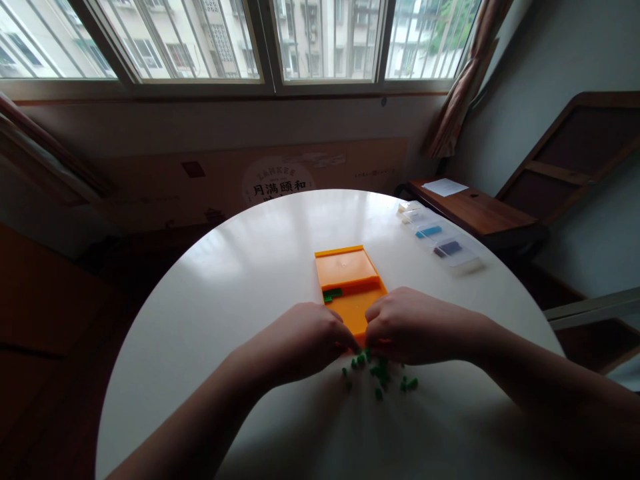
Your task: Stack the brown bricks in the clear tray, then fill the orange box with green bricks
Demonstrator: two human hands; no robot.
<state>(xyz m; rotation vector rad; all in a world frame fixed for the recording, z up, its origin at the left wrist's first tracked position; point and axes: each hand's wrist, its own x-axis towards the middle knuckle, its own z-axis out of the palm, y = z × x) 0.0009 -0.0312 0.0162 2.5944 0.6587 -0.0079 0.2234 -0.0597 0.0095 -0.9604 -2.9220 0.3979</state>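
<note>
Far tan rectangular panel [280,189]: "月满颐和", next line cut off. My left hand [311,333], right hand [407,325] curl by small green pieces [383,371]; can't tell grasp.

Worktop [235,280] left of orange case [356,312]: wide lane for passage, beyond left forearm. Narrower lane between case and clear box [439,239], far right. Case's near edge obstructed: left hand [310,333], right hand [407,327], scattered green pieces [381,370]. Raised divider [350,285] crosses case.

Looked forward and down from head height, close over the round surface [215,300]. Reached the window [271,67] beyond.
</note>
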